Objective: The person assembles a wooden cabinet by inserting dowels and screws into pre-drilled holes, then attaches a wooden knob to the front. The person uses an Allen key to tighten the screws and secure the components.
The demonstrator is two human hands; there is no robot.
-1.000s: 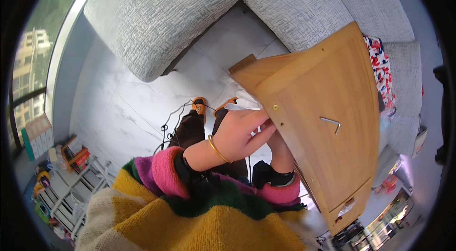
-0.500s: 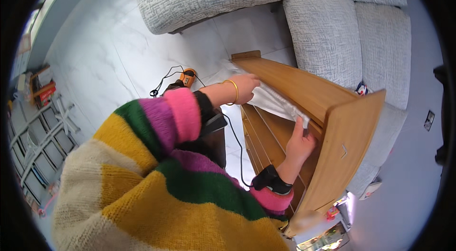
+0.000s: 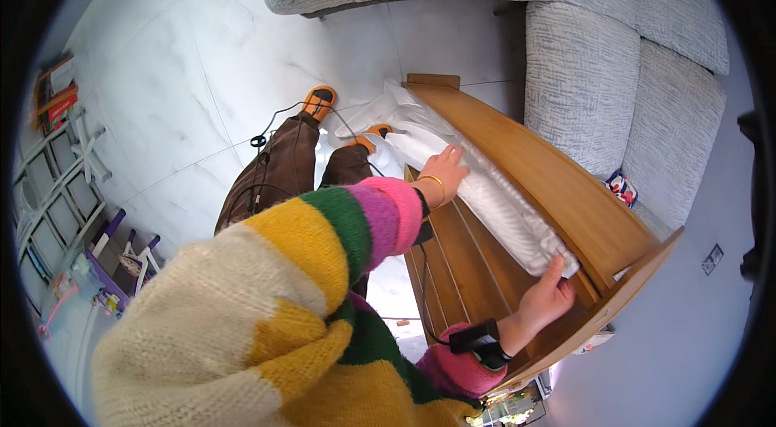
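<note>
A wooden shelf unit (image 3: 541, 176) with several tiers stands at my right, slanting away from me. Along one tier, beneath the top board, runs a crinkled white sheet (image 3: 501, 201) that looks like thin plastic; its far end trails loosely toward the floor. My left hand (image 3: 443, 174), with a gold bangle at the wrist, lies on the sheet, fingers stretched and apart. At the near end, beside the side panel (image 3: 618, 318), my right hand (image 3: 546, 299) pinches the sheet's end between thumb and fingers. A black device (image 3: 475, 338) is strapped to my right wrist.
Behind the shelf unit is a grey textured sofa (image 3: 582, 88). My feet wear orange slippers (image 3: 321, 101), with a black cable (image 3: 279, 116) hanging above them. A folded metal frame (image 3: 61, 176) and a purple-and-white folding stool (image 3: 113, 265) stand at left.
My left hand has moved right and down onto the sheet, and its fingers have spread. More of the sheet shows, lying wider. My right hand still grips the end, now lower in view.
</note>
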